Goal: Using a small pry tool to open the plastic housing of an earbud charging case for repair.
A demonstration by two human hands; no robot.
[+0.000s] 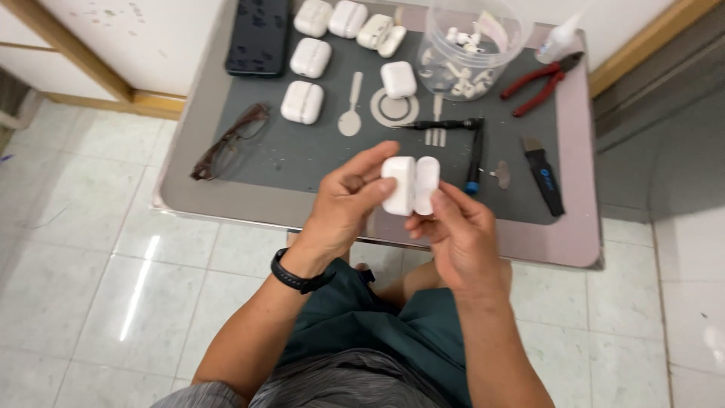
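Both hands hold one small white earbud case [410, 185], its lid swung open, above the near edge of a low table [581, 227]. My left hand [346, 205] grips the case's left half with thumb and fingers; a black band circles that wrist. My right hand [459, 233] supports the right half from below and from the side. Several more white cases [303, 102] lie on the dark grey mat [302, 155] at the back left.
On the mat lie glasses [230, 141], a dark phone [259, 35], a clear tub of small white parts [468, 41], red pliers [540, 81], a black-handled blade tool [544, 175], a black screwdriver [474, 155] and flat metal pry tools [350, 117]. Tiled floor surrounds the table.
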